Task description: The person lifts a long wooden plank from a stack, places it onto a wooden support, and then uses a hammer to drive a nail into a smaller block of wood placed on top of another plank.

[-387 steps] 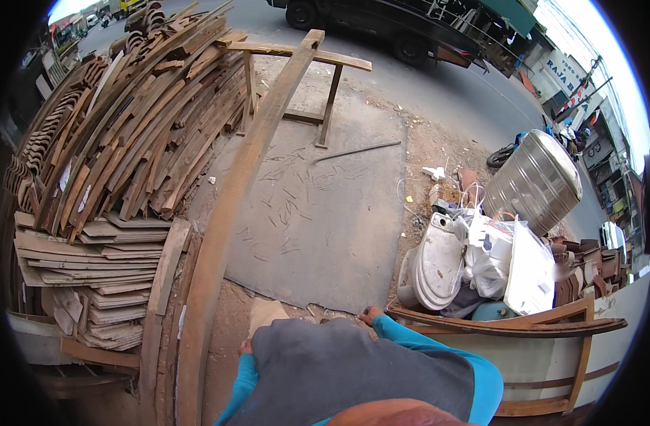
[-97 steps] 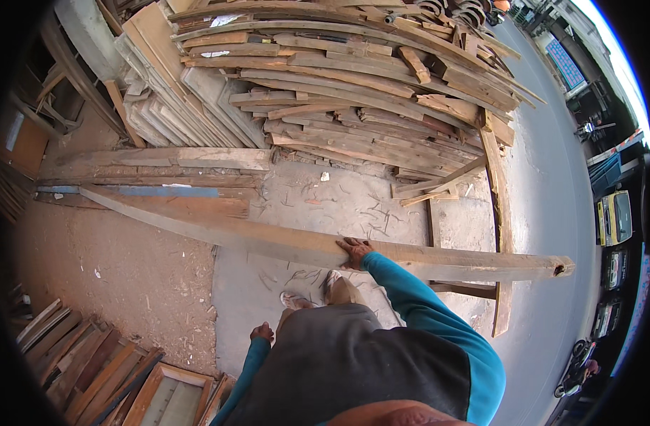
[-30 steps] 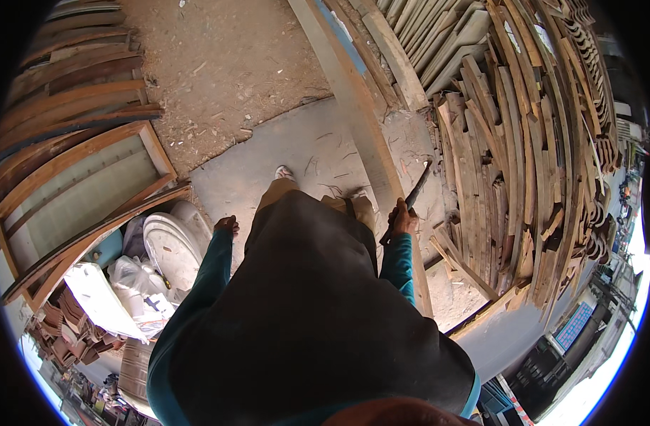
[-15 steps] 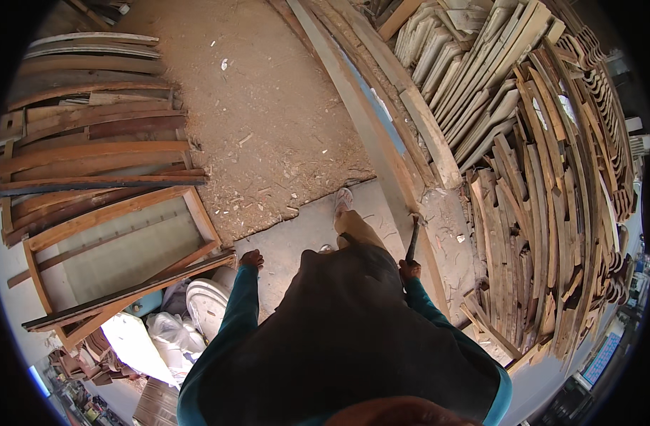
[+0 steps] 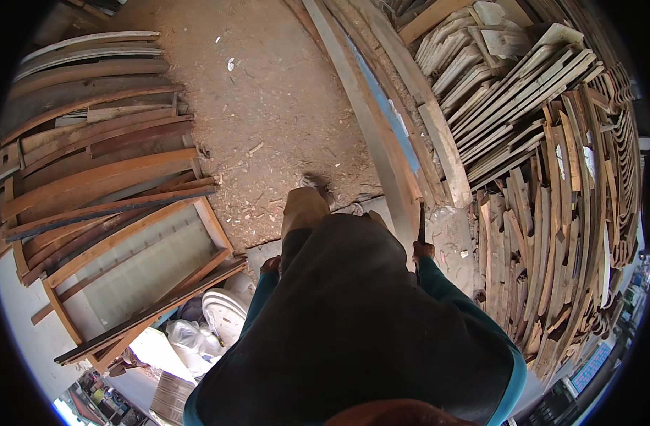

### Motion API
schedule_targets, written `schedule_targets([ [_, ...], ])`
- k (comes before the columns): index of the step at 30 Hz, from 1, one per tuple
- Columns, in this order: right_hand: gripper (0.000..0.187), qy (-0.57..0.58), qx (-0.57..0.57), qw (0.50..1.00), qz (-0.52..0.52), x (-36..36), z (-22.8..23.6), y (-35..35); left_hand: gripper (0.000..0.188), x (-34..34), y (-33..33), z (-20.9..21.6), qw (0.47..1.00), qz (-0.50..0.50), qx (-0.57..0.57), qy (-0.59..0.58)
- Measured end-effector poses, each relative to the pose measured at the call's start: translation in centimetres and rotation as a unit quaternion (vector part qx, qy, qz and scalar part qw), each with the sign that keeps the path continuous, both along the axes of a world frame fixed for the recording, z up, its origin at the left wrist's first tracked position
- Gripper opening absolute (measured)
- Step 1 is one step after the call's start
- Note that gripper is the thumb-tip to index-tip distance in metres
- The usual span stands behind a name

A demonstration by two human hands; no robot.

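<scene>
My right hand [image 5: 423, 251] is closed round the dark handle of a hammer [image 5: 421, 226], held upright in front of me on the right. The hammer's head is small and hard to make out against the long plank [image 5: 385, 163] behind it. My left hand [image 5: 270, 265] hangs low by my left side with its fingers curled, and nothing shows in it. Part of that hand is hidden by my dark apron [image 5: 346, 284]. One of my feet [image 5: 318, 186] is on the dusty ground ahead.
On the left lie stacked boards [image 5: 101, 170] and a wooden frame with a pale panel [image 5: 147, 266]. White bags [image 5: 191, 337] and a round white lid [image 5: 224, 312] sit below it. To the right are piled timber strips [image 5: 545, 241] and pale slats [image 5: 516, 106]. Wood chips litter the ground [image 5: 268, 92].
I have stepped forward, and my other leg now leads. My left hand has drawn back beside my body. The hammer stays in my right hand and now points more straight ahead.
</scene>
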State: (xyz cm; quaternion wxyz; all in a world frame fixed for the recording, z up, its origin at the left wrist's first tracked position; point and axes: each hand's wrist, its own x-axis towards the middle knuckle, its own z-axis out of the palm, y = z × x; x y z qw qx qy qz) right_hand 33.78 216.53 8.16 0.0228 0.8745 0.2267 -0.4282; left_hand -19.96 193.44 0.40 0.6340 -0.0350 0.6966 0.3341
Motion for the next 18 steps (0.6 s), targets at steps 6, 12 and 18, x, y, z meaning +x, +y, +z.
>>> schedule_targets([
  [6,0.031,-0.004,0.036,0.997,0.07,-2.5,-3.9,12.0,0.033,-3.5,14.7,0.4,0.994,0.073,-0.079,-0.036],
  [12,0.049,-0.017,-0.029,0.985,0.167,-15.7,-2.5,23.9,0.034,-19.4,29.5,-1.3,0.99,0.102,-0.07,-0.067],
  [18,0.042,-0.021,0.011,0.947,0.319,-27.8,-3.2,34.6,0.021,-38.9,51.2,1.9,0.988,-0.013,0.07,-0.141],
])
